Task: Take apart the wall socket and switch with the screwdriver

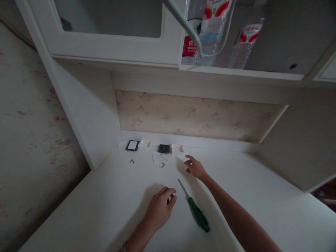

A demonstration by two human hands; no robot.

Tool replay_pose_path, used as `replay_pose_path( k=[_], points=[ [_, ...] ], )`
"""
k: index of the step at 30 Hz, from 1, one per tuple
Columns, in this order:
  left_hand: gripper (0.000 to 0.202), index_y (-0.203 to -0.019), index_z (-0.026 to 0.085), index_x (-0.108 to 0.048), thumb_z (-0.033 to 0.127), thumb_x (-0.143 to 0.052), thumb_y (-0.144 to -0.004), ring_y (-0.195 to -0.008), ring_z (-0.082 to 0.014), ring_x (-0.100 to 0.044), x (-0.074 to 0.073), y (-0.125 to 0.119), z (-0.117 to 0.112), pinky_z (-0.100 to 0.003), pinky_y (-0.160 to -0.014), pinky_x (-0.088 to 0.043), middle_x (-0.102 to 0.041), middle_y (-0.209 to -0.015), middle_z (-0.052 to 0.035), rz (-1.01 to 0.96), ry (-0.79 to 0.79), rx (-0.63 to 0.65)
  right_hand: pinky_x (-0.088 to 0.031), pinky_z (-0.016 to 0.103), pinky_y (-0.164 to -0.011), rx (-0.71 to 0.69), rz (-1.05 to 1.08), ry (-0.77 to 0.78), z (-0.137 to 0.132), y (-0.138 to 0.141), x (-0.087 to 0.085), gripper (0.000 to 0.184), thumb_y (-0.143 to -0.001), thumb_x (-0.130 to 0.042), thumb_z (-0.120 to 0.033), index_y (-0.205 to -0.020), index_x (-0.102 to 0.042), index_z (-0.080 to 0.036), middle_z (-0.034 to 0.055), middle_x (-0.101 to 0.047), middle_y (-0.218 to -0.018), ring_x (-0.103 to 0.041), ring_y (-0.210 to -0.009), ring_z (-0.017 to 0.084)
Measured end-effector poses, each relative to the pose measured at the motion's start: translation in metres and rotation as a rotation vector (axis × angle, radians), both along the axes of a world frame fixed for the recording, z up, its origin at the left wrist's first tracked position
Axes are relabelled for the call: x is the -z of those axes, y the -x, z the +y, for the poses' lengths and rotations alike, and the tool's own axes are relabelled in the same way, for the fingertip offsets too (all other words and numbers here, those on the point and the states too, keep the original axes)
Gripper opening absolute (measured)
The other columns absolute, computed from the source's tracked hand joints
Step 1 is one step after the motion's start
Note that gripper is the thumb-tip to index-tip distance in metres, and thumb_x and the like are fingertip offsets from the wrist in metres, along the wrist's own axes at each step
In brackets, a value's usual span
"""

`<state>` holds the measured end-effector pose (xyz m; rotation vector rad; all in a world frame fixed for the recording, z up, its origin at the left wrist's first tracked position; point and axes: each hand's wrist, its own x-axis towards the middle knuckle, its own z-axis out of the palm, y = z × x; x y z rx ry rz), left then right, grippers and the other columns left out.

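My left hand (pixel 159 207) rests on the white desk (pixel 252 196) with its fingers curled loosely, holding nothing that I can see. My right hand (pixel 195 167) reaches forward over the desk, fingers spread and empty, a short way from the small parts at the back. A green-handled screwdriver (pixel 195 207) lies on the desk between my two hands, tip pointing away from me. At the back edge lie a dark square switch module (pixel 132 145), a second dark module (pixel 164 148) and several white plastic pieces (pixel 177 148). Small screws (pixel 131 161) lie in front of them.
A white cabinet with a glass door (pixel 105 31) hangs overhead. Plastic water bottles (pixel 244 42) stand on the shelf to its right. Flowered wallpaper (pixel 194 117) backs the alcove, with white side panels left and right.
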<state>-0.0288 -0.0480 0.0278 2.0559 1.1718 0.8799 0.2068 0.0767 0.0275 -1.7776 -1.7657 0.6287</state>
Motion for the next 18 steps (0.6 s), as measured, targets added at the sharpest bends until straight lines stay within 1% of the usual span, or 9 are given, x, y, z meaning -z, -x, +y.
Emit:
replay_pose_path(
  k=[3,5,6,9,11,13,15,17,18],
  points=[
    [0.031,-0.116,0.027,-0.060,0.037,-0.044,-0.091,-0.077,-0.0191,-0.064,-0.003,-0.024,-0.016,-0.030,-0.075,-0.046,-0.069,-0.090,-0.0047,0.117,-0.005,-0.007,-0.047,0.024,-0.048,0.048,0.152,-0.015,-0.051,-0.013,0.013,0.037,-0.090,-0.033,-0.036,-0.121,-0.045,-0.019,0.0044,-0.066,-0.095,-0.060,-0.051,0.011],
    [0.040,-0.125,0.030,-0.055,0.046,-0.045,-0.089,-0.078,-0.0221,-0.066,-0.003,-0.046,-0.028,-0.032,-0.074,-0.047,-0.070,-0.088,-0.0055,0.204,0.005,0.012,-0.042,0.025,-0.042,0.156,0.406,-0.051,-0.084,-0.020,0.024,0.038,-0.086,-0.040,-0.044,-0.113,-0.049,-0.019,0.0046,-0.064,-0.091,-0.053,-0.045,0.011],
    [0.043,-0.125,0.030,-0.054,0.050,-0.044,-0.089,-0.079,-0.0243,-0.066,-0.003,-0.058,-0.033,-0.034,-0.073,-0.047,-0.071,-0.089,-0.0069,0.252,0.011,0.021,-0.040,0.026,-0.041,0.205,0.475,-0.065,-0.098,-0.023,0.030,0.039,-0.085,-0.042,-0.047,-0.110,-0.051,-0.019,0.0048,-0.063,-0.090,-0.050,-0.044,0.011],
    [0.045,-0.107,0.025,-0.066,0.056,-0.040,-0.088,-0.081,-0.0301,-0.066,-0.001,-0.089,-0.042,-0.040,-0.071,-0.047,-0.070,-0.089,-0.0131,0.387,0.022,0.004,-0.042,0.028,-0.048,0.297,0.488,-0.114,-0.133,-0.029,0.044,0.039,-0.082,-0.044,-0.051,-0.102,-0.055,-0.019,0.0054,-0.063,-0.084,-0.052,-0.053,0.015],
    [0.043,-0.095,0.020,-0.068,0.052,-0.040,-0.089,-0.082,-0.0311,-0.066,0.000,-0.102,-0.045,-0.041,-0.071,-0.047,-0.069,-0.089,-0.0162,0.433,0.012,-0.041,-0.044,0.030,-0.057,0.286,0.431,-0.135,-0.147,-0.030,0.047,0.038,-0.082,-0.045,-0.051,-0.098,-0.058,-0.019,0.0050,-0.062,-0.078,-0.056,-0.062,0.018],
    [0.033,-0.093,0.018,-0.066,0.041,-0.042,-0.089,-0.081,-0.0303,-0.066,-0.003,-0.106,-0.046,-0.040,-0.070,-0.047,-0.069,-0.089,-0.0167,0.453,0.003,-0.070,-0.044,0.030,-0.061,0.259,0.401,-0.143,-0.154,-0.030,0.046,0.038,-0.082,-0.045,-0.052,-0.097,-0.059,-0.020,0.0041,-0.062,-0.075,-0.057,-0.067,0.020],
    [0.024,-0.092,0.019,-0.065,0.028,-0.043,-0.087,-0.078,-0.0283,-0.067,-0.009,-0.102,-0.047,-0.038,-0.069,-0.047,-0.069,-0.087,-0.0144,0.465,0.016,-0.054,-0.043,0.029,-0.058,0.261,0.405,-0.143,-0.155,-0.030,0.042,0.040,-0.082,-0.045,-0.054,-0.096,-0.059,-0.020,0.0033,-0.061,-0.073,-0.055,-0.065,0.019],
    [0.021,-0.093,0.021,-0.062,0.023,-0.041,-0.087,-0.077,-0.0260,-0.067,-0.015,-0.088,-0.049,-0.036,-0.068,-0.047,-0.069,-0.087,-0.0107,0.449,0.028,-0.037,-0.039,0.028,-0.051,0.282,0.426,-0.129,-0.154,-0.031,0.041,0.044,-0.081,-0.043,-0.057,-0.098,-0.058,-0.019,0.0029,-0.061,-0.073,-0.051,-0.057,0.017],
    [0.021,-0.094,0.022,-0.060,0.021,-0.041,-0.087,-0.078,-0.0249,-0.067,-0.017,-0.076,-0.051,-0.035,-0.070,-0.047,-0.069,-0.088,-0.0091,0.429,0.022,-0.057,-0.038,0.028,-0.048,0.290,0.436,-0.119,-0.153,-0.032,0.041,0.046,-0.081,-0.043,-0.058,-0.099,-0.058,-0.019,0.0029,-0.061,-0.073,-0.049,-0.053,0.016]
  ],
)
